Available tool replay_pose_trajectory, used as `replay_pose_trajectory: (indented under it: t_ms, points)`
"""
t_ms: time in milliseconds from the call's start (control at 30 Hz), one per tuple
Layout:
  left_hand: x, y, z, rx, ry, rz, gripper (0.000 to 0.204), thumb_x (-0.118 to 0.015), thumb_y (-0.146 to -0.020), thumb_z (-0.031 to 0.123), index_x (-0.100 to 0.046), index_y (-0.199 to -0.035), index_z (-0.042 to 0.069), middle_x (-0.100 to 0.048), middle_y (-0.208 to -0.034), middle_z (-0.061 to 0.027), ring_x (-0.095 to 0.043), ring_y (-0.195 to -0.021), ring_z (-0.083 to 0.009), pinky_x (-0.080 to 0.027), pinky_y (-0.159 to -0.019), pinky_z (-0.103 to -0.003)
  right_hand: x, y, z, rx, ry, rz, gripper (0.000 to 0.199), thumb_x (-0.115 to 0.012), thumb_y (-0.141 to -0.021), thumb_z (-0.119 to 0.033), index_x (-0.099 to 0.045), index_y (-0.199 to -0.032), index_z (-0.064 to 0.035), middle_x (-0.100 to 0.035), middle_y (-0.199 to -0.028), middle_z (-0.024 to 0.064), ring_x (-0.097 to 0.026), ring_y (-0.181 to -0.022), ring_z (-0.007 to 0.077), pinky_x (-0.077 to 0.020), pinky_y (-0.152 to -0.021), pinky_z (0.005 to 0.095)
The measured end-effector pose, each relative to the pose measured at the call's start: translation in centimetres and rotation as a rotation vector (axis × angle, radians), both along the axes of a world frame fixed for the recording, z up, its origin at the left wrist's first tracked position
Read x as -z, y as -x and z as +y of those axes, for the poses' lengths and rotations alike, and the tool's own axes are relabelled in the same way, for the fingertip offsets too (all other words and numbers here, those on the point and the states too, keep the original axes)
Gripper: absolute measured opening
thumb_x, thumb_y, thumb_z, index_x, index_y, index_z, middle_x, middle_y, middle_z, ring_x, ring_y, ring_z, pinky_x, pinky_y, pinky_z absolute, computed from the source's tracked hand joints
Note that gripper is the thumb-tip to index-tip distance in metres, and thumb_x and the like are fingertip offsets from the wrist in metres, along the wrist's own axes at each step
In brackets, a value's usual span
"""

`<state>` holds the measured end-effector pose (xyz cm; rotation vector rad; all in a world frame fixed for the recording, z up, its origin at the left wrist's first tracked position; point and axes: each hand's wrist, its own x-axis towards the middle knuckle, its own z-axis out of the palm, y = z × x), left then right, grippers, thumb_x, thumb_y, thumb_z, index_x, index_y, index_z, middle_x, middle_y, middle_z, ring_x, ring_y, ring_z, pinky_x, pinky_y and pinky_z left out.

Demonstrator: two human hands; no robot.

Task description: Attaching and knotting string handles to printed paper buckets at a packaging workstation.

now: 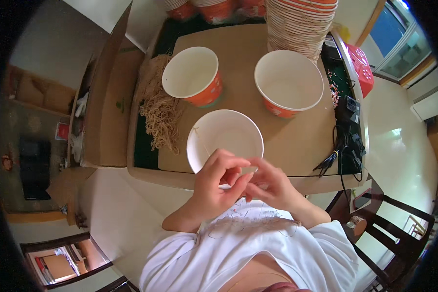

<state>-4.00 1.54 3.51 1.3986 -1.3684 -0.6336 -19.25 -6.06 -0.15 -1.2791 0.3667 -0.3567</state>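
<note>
My left hand point(220, 181) and my right hand point(270, 184) meet at the table's front edge, above the near rim of a white-lined paper bucket point(197, 151). Thumb and fingers of both hands are pinched together; whatever sits between the fingertips is too small to make out. A thin strand of twine point(202, 138) lies over the bucket's left rim and runs inside toward my left hand. Behind it stand two more open buckets with orange outsides, a left bucket point(210, 93) and a right bucket point(278, 109). Loose beige twine point(163, 121) is heaped to the left.
A tall stack of nested buckets point(299, 27) rises at the back right. Black cables point(343, 151) lie on the right edge, with small scattered bits point(334, 90) behind them. Left of the table is an open cardboard box point(114, 107). A red plastic basket point(361, 68) stands at far right.
</note>
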Motion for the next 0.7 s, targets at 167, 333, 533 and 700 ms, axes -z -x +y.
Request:
replay_pose_trajectory:
  t_ms: [167,333,533,700]
  points:
    - [-0.2,0.2,0.3,0.018,0.066,-0.074,0.021,-0.069,-0.08,0.0,-0.059,-0.098,0.006,-0.05,-0.082,-0.0029,-0.044,-0.057,-0.0082,-0.039,-0.048,-0.024,-0.1,0.2,0.1,-0.121,0.161,-0.056,0.021,-0.055,-0.095,-0.012,-0.06,-0.111,0.001,-0.069,-0.088,0.0088,-0.066,-0.078,0.015,-0.0538,-0.073,0.0268]
    - [0.0,0.0,0.7,0.008,-0.033,-0.347,0.015,-0.072,-0.077,0.002,-0.064,-0.09,0.005,-0.051,-0.08,-0.0059,-0.054,-0.06,-0.0177,-0.047,-0.052,-0.031,0.8,0.6,-0.7,0.295,0.019,-0.138,0.023,-0.05,-0.096,-0.006,-0.058,-0.113,0.0069,-0.065,-0.109,0.0124,-0.063,-0.101,0.0195,-0.0512,-0.088,0.0326]
    - [1.1,0.5,1.2,0.198,-0.146,-0.324,0.011,-0.071,-0.077,0.004,-0.063,-0.085,0.004,-0.053,-0.082,-0.0077,-0.06,-0.068,-0.0224,-0.049,-0.057,-0.034,-0.3,-0.5,-1.1,0.514,-0.248,-0.448,0.016,-0.048,-0.096,-0.003,-0.054,-0.109,0.0048,-0.065,-0.099,0.0177,-0.065,-0.09,0.0237,-0.0533,-0.08,0.0323]
    - [0.7,-0.4,1.0,0.341,-0.177,-0.248,0.011,-0.071,-0.077,0.005,-0.061,-0.081,0.004,-0.054,-0.084,-0.0073,-0.06,-0.069,-0.0231,-0.049,-0.059,-0.035,-0.6,-0.2,-1.6,0.374,-0.405,-0.46,0.011,-0.047,-0.097,-0.008,-0.043,-0.108,-0.0064,-0.052,-0.073,0.0062,-0.044,-0.059,0.0107,-0.0349,-0.052,0.0233]
